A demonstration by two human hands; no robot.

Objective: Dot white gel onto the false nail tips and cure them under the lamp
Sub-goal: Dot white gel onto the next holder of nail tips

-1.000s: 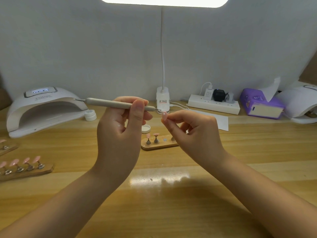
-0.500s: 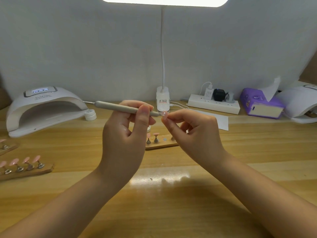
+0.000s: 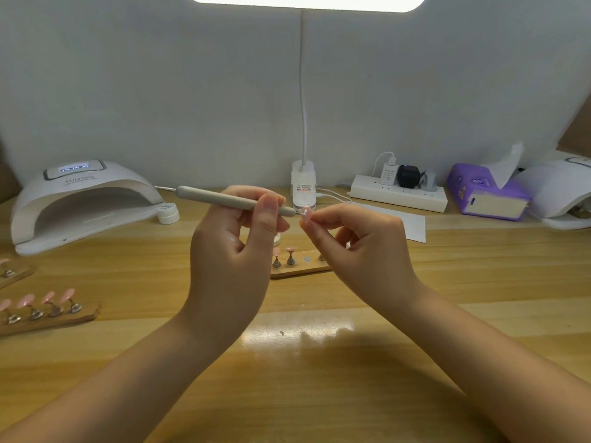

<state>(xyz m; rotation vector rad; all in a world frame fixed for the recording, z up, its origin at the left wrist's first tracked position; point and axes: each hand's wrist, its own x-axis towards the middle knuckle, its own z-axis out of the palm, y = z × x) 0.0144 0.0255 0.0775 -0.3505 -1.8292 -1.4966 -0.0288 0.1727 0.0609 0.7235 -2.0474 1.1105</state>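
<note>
grey dotting pen [image 3: 230, 201], gripped in the left hand [image 3: 233, 251], has slid rightward until its tip meets the pink nail tip [image 3: 305, 215] pinched by the right hand [image 3: 361, 247]. small white gel jar [image 3: 168, 212] sits beside the curing lamp [image 3: 80, 203]; its contents can't be seen.
</note>
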